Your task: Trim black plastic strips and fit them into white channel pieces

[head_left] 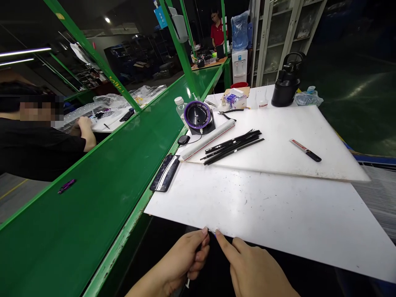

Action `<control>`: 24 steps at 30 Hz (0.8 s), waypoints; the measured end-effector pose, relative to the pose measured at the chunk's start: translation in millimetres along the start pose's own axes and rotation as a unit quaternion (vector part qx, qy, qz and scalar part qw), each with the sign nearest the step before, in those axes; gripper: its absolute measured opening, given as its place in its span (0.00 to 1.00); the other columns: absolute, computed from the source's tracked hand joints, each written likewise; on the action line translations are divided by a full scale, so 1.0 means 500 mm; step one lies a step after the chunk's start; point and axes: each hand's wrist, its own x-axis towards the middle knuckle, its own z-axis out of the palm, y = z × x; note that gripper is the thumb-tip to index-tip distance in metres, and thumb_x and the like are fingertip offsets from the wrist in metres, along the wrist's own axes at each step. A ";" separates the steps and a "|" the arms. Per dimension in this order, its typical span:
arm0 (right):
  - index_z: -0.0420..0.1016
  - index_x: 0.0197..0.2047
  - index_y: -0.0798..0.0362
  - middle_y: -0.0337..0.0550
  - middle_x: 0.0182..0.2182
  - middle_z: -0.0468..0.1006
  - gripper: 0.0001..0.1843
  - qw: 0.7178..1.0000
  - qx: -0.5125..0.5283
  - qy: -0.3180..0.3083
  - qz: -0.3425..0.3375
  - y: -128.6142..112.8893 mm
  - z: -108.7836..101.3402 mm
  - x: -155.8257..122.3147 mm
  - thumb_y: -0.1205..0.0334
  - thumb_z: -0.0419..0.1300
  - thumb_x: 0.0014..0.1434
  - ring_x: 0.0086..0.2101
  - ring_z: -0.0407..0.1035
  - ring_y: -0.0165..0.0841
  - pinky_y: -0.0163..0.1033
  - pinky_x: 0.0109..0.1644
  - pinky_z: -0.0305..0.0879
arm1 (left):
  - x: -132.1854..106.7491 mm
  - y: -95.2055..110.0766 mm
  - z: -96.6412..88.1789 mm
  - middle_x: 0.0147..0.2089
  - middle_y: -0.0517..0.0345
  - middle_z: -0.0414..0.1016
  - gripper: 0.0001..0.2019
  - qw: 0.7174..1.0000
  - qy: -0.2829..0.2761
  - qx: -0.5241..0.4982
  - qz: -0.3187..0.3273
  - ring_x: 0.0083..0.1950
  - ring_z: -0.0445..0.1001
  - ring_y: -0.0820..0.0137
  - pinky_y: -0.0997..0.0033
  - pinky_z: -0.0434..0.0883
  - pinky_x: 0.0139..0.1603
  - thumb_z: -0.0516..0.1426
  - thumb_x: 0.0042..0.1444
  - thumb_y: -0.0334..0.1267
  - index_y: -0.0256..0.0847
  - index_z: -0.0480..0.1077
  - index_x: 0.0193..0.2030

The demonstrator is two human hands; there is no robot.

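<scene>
My left hand is closed in a pinch at the near edge of the white table. A small thin thing lies at its fingertips, too small to name. Below the curled fingers a narrow white end pokes out. Close on the right is my right hand, its index finger stretched towards the left thumb. The other fingers are curled under, and a speck of purple-blue shows by the index tip. What this hand grips is mostly hidden. Black strips lie farther back on the white board, with a utility knife to their right.
A phone lies at the table's left edge, near a long white box and a round purple-rimmed fan. Pliers and a black jug stand farther back. Left runs a green conveyor; another person sits beyond it.
</scene>
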 end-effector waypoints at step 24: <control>0.51 0.70 0.54 0.44 0.33 0.71 0.38 0.999 0.035 -0.003 0.022 -0.012 0.005 -0.010 0.78 0.52 0.57 0.24 0.67 0.33 0.35 0.22 0.52 | 0.003 0.014 -0.016 0.20 0.69 0.51 0.19 0.999 -0.028 0.045 0.008 0.18 0.39 0.81 0.79 0.37 0.16 0.49 0.60 0.55 0.42 0.57 0.29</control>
